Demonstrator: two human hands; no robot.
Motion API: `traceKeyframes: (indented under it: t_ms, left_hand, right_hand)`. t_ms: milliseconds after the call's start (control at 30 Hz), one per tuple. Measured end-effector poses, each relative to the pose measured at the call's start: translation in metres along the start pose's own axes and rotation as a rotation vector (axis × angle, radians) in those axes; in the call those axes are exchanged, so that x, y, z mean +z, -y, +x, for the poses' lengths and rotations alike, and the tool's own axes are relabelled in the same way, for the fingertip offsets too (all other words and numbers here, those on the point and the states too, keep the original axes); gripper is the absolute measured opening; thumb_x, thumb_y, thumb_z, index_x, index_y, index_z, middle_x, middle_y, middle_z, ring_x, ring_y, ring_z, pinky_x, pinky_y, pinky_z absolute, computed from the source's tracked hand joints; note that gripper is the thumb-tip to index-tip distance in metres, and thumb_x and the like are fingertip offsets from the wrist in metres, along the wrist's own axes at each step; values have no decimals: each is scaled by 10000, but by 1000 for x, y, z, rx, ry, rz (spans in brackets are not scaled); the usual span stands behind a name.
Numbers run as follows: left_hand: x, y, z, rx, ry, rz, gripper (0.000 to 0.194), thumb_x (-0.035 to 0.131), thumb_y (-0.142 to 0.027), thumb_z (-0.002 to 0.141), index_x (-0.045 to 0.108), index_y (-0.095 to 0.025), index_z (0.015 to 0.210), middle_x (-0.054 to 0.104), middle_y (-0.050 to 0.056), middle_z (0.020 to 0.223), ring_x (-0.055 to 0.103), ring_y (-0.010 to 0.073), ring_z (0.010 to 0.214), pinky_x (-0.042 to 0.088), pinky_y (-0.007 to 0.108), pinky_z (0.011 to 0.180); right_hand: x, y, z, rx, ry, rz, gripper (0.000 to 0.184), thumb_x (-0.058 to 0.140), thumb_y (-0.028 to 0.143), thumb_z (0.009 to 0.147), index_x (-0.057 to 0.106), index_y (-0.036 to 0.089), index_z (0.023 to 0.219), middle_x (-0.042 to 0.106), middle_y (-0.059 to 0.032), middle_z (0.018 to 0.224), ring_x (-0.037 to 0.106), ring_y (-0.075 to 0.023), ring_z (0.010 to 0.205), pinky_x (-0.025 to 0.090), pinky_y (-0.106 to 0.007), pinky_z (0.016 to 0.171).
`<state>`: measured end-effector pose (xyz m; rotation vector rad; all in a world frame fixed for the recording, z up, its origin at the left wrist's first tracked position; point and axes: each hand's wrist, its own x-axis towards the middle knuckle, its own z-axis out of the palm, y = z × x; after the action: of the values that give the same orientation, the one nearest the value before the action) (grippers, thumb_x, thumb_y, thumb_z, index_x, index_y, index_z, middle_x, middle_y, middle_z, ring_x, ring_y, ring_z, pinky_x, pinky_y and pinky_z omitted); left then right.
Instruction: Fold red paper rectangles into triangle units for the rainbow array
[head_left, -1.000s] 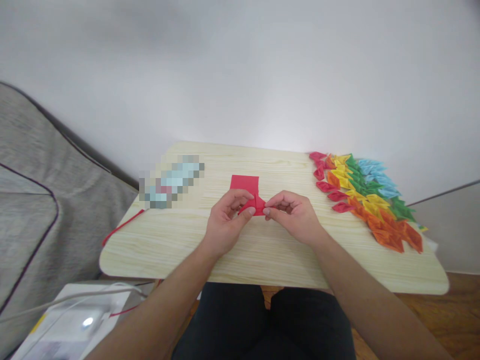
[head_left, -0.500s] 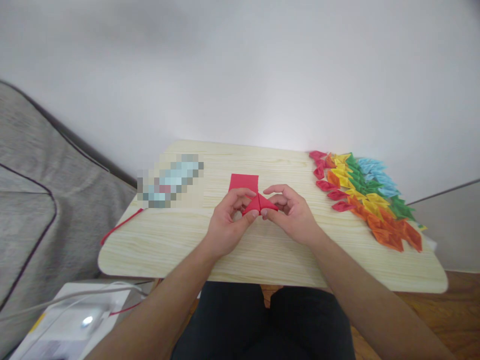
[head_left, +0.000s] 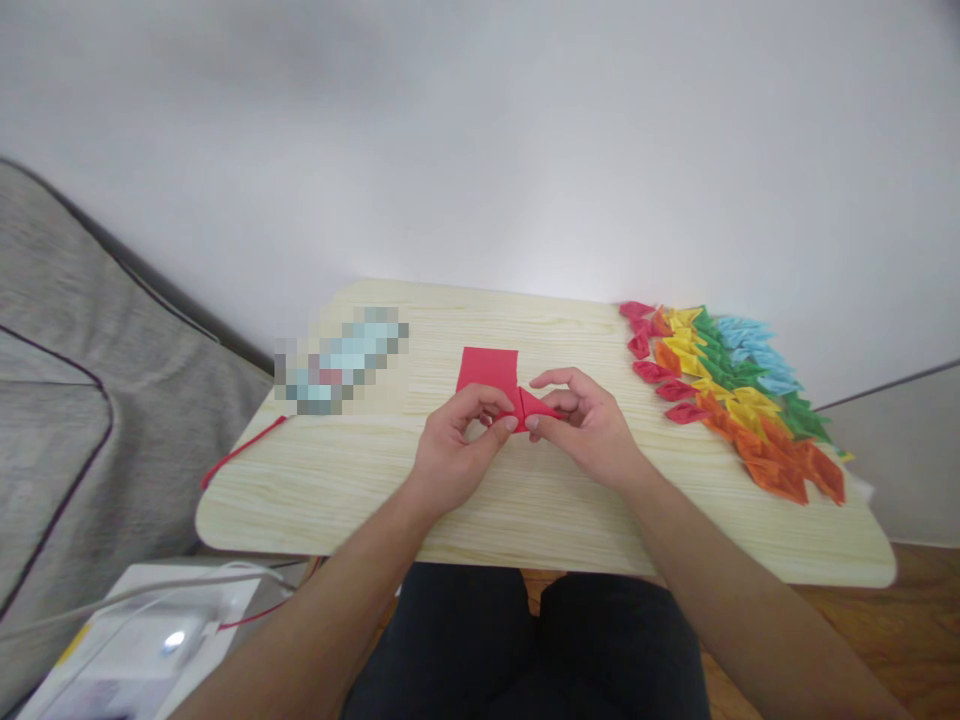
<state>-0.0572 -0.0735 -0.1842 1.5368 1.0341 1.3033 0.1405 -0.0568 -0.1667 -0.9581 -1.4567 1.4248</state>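
A small piece of red folded paper [head_left: 534,404] is held between both hands over the middle of the table. My left hand [head_left: 459,445] pinches its left side with thumb and forefinger, covering much of that half. On the other side, my right hand [head_left: 583,425] grips the right corner, thumb at the near edge and fingers curled behind. A crease runs down the paper's centre. Just behind my left hand lies a flat red paper sheet [head_left: 489,368], its near part hidden by the fingers.
Rows of folded paper pieces in red, orange, yellow, green and blue [head_left: 739,385] cover the table's right side. A pixelated object [head_left: 349,360] and a red cord [head_left: 244,452] lie left on the pale wooden table [head_left: 360,480]. A wall [head_left: 480,150] stands behind; grey upholstery [head_left: 135,400] is left.
My left fingers have closed over the left half of the folded paper, which showed as a full triangle before. My right hand has barely moved.
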Motion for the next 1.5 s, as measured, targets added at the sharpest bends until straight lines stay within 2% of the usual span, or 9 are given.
traceKeyframes:
  t_ms: [167, 433, 600, 700, 900, 1500]
  left_hand:
    - [0, -1, 0, -27, -11, -48, 111, 733, -245, 901, 691, -231, 1003, 687, 33, 957, 620, 179, 874, 497, 334, 843]
    - [-2, -2, 0, -80, -14, -34, 128, 721, -287, 907, 699, -227, 1019, 702, 53, 984, 632, 199, 888, 501, 337, 830]
    - [-4, -1, 2, -83, -34, -33, 109, 711, -263, 913, 695, -224, 1014, 681, 38, 952, 603, 183, 867, 477, 320, 825]
    - [-4, -1, 2, -85, -23, -39, 110, 713, -254, 910, 693, -223, 1013, 678, 35, 952, 595, 177, 857, 471, 316, 821]
    - [-3, -1, 2, -80, -31, -51, 131, 710, -262, 910, 690, -221, 1032, 687, 43, 972, 613, 183, 875, 481, 323, 837]
    - [0, 2, 2, -31, -121, 8, 173, 750, -243, 864, 705, -233, 1031, 703, 43, 1000, 622, 191, 895, 481, 341, 863]
  right_hand:
    - [-3, 3, 1, 41, 18, 13, 359, 795, 295, 854, 617, 252, 1163, 772, 12, 789, 735, -178, 705, 543, -315, 713]
    - [-13, 9, 2, 118, 80, -90, 452, 746, 388, 908, 600, 252, 1314, 814, -8, 800, 781, -220, 776, 565, -371, 822]
    - [-19, 7, 2, 111, 70, -117, 434, 788, 376, 868, 637, 223, 1245, 818, -33, 839, 773, -205, 805, 565, -341, 812]
    - [-20, 7, 3, 101, 54, -121, 376, 757, 363, 892, 642, 221, 1220, 815, -30, 822, 765, -194, 798, 561, -330, 808]
    - [-20, 5, 4, 59, 22, -112, 414, 755, 360, 888, 625, 233, 1260, 796, -15, 789, 734, -185, 737, 525, -294, 703]
    - [-23, 2, 6, 36, -67, -75, 287, 764, 286, 839, 674, 235, 1107, 787, -9, 776, 725, -194, 723, 513, -306, 693]
